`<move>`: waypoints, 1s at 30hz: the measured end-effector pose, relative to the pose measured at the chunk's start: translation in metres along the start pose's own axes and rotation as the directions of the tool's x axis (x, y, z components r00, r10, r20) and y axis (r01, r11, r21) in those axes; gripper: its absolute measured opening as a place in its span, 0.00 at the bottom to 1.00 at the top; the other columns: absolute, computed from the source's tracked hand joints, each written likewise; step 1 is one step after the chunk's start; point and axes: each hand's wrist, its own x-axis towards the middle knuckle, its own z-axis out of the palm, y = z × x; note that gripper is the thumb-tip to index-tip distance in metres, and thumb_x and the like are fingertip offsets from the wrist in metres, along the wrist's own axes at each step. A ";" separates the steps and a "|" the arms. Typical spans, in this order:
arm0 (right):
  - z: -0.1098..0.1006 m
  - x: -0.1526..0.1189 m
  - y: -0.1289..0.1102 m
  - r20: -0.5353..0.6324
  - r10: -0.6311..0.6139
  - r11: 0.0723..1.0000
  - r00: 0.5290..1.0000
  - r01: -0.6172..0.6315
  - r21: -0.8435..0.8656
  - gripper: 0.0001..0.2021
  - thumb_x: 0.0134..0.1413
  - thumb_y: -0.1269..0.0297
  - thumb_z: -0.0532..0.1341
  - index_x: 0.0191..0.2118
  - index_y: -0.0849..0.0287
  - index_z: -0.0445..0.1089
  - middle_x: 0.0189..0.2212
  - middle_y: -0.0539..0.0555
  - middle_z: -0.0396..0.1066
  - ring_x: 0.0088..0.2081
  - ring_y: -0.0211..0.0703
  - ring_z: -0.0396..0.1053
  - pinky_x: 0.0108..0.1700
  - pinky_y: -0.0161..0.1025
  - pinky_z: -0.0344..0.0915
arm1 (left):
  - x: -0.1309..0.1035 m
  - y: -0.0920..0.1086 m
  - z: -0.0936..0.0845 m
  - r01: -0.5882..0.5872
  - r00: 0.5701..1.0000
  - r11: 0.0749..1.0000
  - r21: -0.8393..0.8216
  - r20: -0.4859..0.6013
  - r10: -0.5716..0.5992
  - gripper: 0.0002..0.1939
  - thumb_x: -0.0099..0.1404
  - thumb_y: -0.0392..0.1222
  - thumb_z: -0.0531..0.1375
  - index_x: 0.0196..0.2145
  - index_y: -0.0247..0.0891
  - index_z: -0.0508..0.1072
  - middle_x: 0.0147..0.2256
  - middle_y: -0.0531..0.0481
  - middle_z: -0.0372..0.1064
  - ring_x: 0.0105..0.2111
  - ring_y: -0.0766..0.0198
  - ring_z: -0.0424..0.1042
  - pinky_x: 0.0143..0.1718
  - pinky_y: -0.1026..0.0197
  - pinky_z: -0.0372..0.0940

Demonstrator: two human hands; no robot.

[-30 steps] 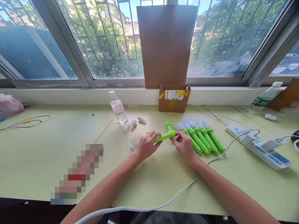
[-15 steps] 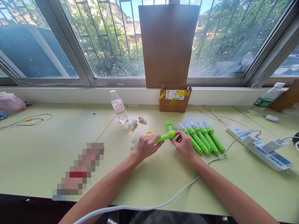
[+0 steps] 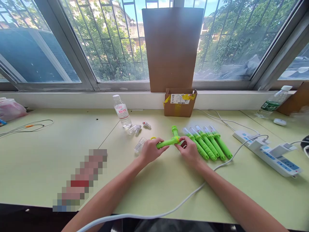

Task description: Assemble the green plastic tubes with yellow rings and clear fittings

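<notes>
My left hand (image 3: 152, 150) is closed around a green tube (image 3: 166, 142) with a yellow ring at its right end. The fingers of my right hand (image 3: 187, 149) pinch that ringed end. Just behind the tube lies another green piece (image 3: 174, 130), partly hidden by it. Several green tubes with clear tops (image 3: 208, 143) lie side by side to the right of my right hand. Left of my left hand are a clear plastic part (image 3: 140, 145) and a yellow ring (image 3: 153, 138), partly covered by the hand. Small clear parts (image 3: 134, 129) and a red-tipped piece (image 3: 146, 125) lie farther back.
A water bottle (image 3: 122, 111) and a cardboard box (image 3: 180, 103) stand at the back. On the right is a power strip (image 3: 267, 154); a white cable (image 3: 183, 202) crosses the table front. A blurred-out object (image 3: 83, 177) lies at the left.
My left hand has shifted slightly along the green tube, and more of the tube's left end shows. The yellow ring on the table is more covered. My right hand keeps its pinch.
</notes>
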 end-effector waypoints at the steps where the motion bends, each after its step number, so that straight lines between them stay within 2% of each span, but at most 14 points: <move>1: 0.000 0.000 0.000 0.005 0.004 1.000 1.000 -0.004 0.004 0.14 0.50 0.53 0.62 0.35 0.57 0.64 0.25 0.51 0.69 0.22 0.41 0.65 0.20 0.36 0.60 | 0.000 0.000 0.000 0.017 1.000 1.000 -0.023 0.006 -0.017 0.15 0.57 0.54 0.61 0.33 0.39 0.75 0.21 0.54 0.67 0.20 0.71 0.60 0.23 0.67 0.55; 10: 0.000 -0.001 0.000 0.011 0.005 1.000 1.000 -0.005 0.022 0.12 0.51 0.55 0.61 0.35 0.58 0.65 0.27 0.52 0.70 0.23 0.40 0.65 0.21 0.36 0.59 | 0.003 0.001 -0.002 0.125 0.991 0.965 -0.230 0.082 -0.109 0.19 0.57 0.56 0.59 0.29 0.36 0.74 0.20 0.55 0.64 0.20 0.71 0.58 0.20 0.67 0.52; 14: 0.000 -0.001 -0.001 0.017 0.003 1.000 1.000 -0.004 0.019 0.12 0.52 0.55 0.60 0.36 0.58 0.65 0.27 0.52 0.70 0.23 0.40 0.65 0.21 0.36 0.59 | 0.003 0.001 -0.003 0.138 0.988 0.958 -0.253 0.109 -0.113 0.19 0.58 0.57 0.58 0.29 0.36 0.72 0.20 0.55 0.64 0.20 0.71 0.59 0.20 0.67 0.52; 17: 0.000 -0.002 -0.002 0.009 0.000 1.000 1.000 0.000 0.008 0.11 0.53 0.55 0.60 0.35 0.58 0.65 0.27 0.52 0.70 0.23 0.40 0.65 0.22 0.36 0.59 | 0.003 -0.001 -0.001 0.093 0.993 0.983 -0.158 0.084 -0.080 0.17 0.58 0.56 0.59 0.30 0.37 0.72 0.19 0.56 0.63 0.19 0.70 0.59 0.21 0.67 0.53; 20: 0.001 -0.003 -0.004 -0.015 -0.024 1.000 1.000 0.024 -0.011 0.11 0.54 0.55 0.59 0.34 0.58 0.65 0.27 0.52 0.69 0.23 0.40 0.64 0.23 0.37 0.60 | 0.002 -0.003 0.001 0.006 0.999 0.999 0.048 0.052 -0.008 0.17 0.56 0.55 0.61 0.35 0.39 0.71 0.19 0.56 0.64 0.19 0.68 0.62 0.22 0.66 0.53; 23: 0.001 -0.004 -0.007 -0.035 -0.060 0.998 0.998 0.060 -0.025 0.11 0.55 0.54 0.58 0.35 0.58 0.65 0.28 0.52 0.69 0.23 0.39 0.64 0.24 0.37 0.61 | 0.001 -0.004 0.002 -0.094 0.996 0.973 0.213 0.027 0.090 0.16 0.58 0.51 0.61 0.40 0.40 0.69 0.24 0.54 0.69 0.22 0.66 0.67 0.24 0.66 0.54; 27: 0.002 -0.004 -0.009 -0.047 -0.074 0.997 0.996 0.072 -0.029 0.11 0.54 0.55 0.59 0.34 0.58 0.65 0.27 0.51 0.68 0.22 0.38 0.63 0.24 0.37 0.62 | 0.000 -0.005 0.002 -0.229 0.966 0.931 0.283 -0.053 0.254 0.07 0.63 0.44 0.57 0.37 0.40 0.69 0.30 0.52 0.72 0.25 0.68 0.69 0.24 0.66 0.53; 30: 0.002 -0.004 -0.007 -0.031 -0.057 0.998 0.998 0.056 -0.025 0.11 0.54 0.55 0.59 0.35 0.58 0.65 0.26 0.51 0.68 0.21 0.38 0.63 0.23 0.37 0.61 | -0.001 -0.005 0.001 -0.306 0.934 0.897 0.320 -0.082 0.348 0.08 0.65 0.45 0.55 0.34 0.40 0.70 0.28 0.53 0.71 0.24 0.69 0.68 0.23 0.66 0.53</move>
